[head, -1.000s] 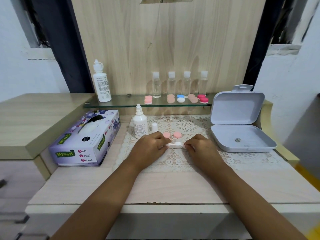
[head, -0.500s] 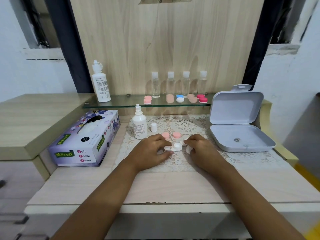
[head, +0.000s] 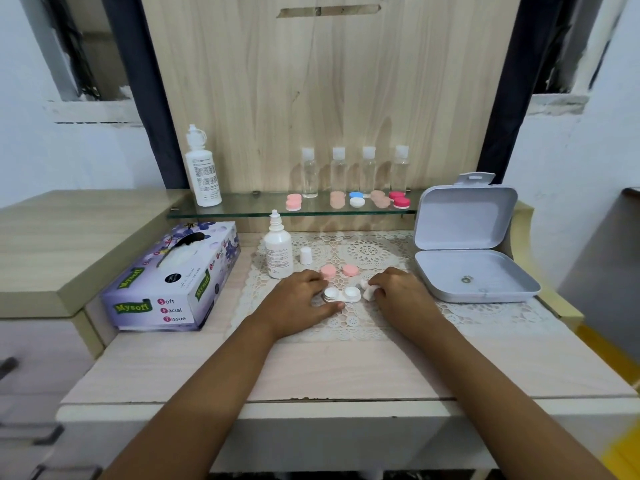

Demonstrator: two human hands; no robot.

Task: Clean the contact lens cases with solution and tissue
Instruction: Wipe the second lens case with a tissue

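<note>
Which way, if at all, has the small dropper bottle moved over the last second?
No: the small dropper bottle still stands beside the white cap at the back-left corner of the lace mat.

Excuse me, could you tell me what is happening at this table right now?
A person is cleaning a white contact lens case on the lace mat. The left hand holds it at its left end, both wells open, while the right hand grips a wad of tissue beside its right end. Its two pink caps lie behind it, near the uncapped solution bottle.
</note>
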